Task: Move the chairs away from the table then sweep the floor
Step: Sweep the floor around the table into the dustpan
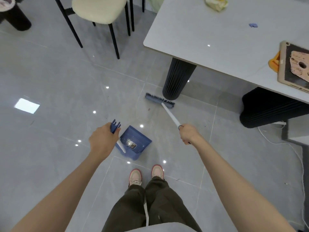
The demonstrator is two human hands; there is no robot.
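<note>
The table [234, 39] stands far right, the chair [98, 9] far left, apart. The left hand [102, 141] grips the dustpan [133, 143] handle; the right hand [189, 133] clasps the broom [159, 100], whose head rests on the floor [50, 97] beside the table leg [177, 79].

Broom [160, 100] R hand [188, 133], dustpan [135, 143] L hand [102, 141], prob.

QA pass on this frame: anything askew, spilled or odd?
Nothing damaged or spilled. Small dark specks of debris lie on the floor beside the broom head, unswept. A white cable trails loose on the floor right of the table.
</note>
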